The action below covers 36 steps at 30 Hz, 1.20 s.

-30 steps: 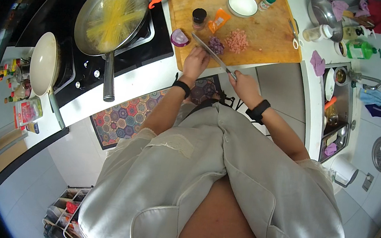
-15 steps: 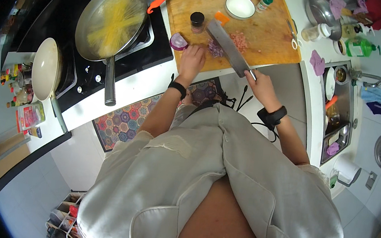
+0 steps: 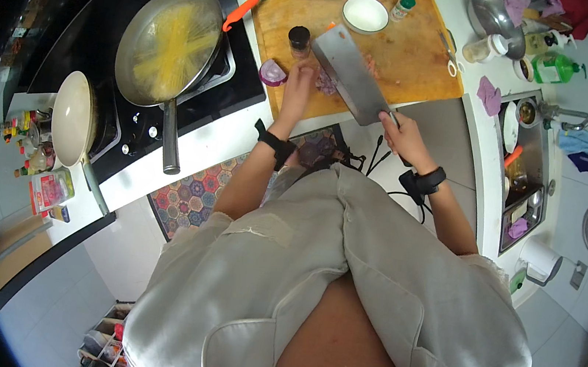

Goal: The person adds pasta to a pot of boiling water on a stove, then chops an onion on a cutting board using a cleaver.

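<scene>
At the far left, cream pan: here it sits, handle reaching out over the white counter.
Big pan: on the black stovetop, dry-looking spaghetti fanned out inside!
Cut red onion: purple rind and pale face, near the left edge of the cutting board.
Black-capped jar: upright on the board, just beyond the left hand.
Left hand: low between the red onion and the chopped heap, fingers together; whether they grip or touch anything, I cannot tell.
Chopped purple onion: a small heap right of those fingers, partly behind the blade.
Cleaver: broad face turned up, slanting across the board, and what a wide blade!
White bowl: at the board's far side, beyond the blade.
Pink bits: peeking out along the blade's right edge.
Green-capped shaker: standing right beside the bowl.
Right hand: wrapped round the cleaver's handle, firmly in charge.
Scissors: at the board's right edge.
</scene>
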Tool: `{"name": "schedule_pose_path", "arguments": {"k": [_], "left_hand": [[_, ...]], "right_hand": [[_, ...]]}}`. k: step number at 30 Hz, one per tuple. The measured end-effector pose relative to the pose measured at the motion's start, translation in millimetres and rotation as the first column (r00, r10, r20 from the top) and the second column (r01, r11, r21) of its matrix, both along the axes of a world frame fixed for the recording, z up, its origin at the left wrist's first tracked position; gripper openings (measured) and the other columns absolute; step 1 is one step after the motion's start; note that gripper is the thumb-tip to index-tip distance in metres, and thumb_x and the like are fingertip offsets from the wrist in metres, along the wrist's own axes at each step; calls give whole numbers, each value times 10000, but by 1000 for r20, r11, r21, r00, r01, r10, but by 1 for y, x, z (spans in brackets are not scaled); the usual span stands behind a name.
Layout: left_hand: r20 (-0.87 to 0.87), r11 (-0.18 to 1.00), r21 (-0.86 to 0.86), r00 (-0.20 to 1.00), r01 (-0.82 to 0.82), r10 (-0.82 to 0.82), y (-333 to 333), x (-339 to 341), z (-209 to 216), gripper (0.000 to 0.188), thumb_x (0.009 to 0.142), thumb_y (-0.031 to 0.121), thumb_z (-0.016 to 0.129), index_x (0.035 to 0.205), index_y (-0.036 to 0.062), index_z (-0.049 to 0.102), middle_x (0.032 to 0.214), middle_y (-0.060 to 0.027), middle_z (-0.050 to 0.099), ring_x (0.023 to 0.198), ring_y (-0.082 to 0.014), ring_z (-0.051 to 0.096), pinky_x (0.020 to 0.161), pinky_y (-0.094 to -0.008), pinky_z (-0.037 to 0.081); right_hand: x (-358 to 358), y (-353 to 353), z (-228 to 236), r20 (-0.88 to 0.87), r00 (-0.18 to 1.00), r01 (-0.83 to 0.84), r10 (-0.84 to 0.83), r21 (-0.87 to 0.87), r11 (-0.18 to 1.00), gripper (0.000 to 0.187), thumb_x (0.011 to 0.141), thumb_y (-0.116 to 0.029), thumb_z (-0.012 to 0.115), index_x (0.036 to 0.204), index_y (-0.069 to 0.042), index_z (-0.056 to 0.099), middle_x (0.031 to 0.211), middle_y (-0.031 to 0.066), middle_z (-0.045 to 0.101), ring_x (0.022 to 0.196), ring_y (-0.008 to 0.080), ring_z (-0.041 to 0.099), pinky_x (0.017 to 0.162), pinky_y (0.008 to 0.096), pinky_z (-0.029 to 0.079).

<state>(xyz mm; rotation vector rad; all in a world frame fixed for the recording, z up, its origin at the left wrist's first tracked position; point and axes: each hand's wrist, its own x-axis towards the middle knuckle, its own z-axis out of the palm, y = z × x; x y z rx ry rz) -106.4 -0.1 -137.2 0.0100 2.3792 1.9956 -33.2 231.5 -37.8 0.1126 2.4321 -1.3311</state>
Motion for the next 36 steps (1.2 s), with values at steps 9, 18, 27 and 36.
{"name": "schedule_pose_path", "arguments": {"k": [9, 18, 27, 36], "left_hand": [[273, 197, 960, 817, -198, -507, 19, -10, 42, 552, 882, 514, 281, 1264, 124, 362, 1252, -77, 446, 1159, -267, 414, 969, -435, 310], [331, 228, 940, 847, -256, -416, 19, -12, 5, 418, 921, 406, 275, 1152, 89, 420, 1191, -89, 466, 1106, -234, 436, 927, -401, 342], [5, 999, 28, 999, 33, -33, 22, -11, -46, 347, 869, 202, 410, 1131, -20, 457, 1106, -177, 503, 1058, -303, 447, 892, -367, 350], [-371, 929, -369, 919, -16, -132, -1, 17, -30, 533, 670, -7, 503, 1190, -2, 389, 1172, -207, 443, 1086, -353, 412, 947, -386, 312]], "right_hand": [[-1, -9, 2, 438, 899, 219, -4, -441, 871, 375, 883, -389, 447, 662, -95, 376, 489, -16, 364, 352, 79, 352, 337, 223, 304], [-2, -8, 4, 408, 910, 252, -71, -409, 877, 382, 878, -400, 452, 664, -91, 382, 490, -18, 363, 355, 70, 352, 331, 217, 302], [-2, 7, 1, 165, 984, 56, -64, 52, 997, 446, 862, -427, 466, 677, -21, 472, 492, 50, 457, 396, 131, 463, 379, 262, 364], [4, 11, -7, -60, 995, -51, 79, 381, 923, 421, 854, -400, 460, 754, -1, 551, 626, 239, 538, 654, 433, 516, 592, 460, 422]]}}
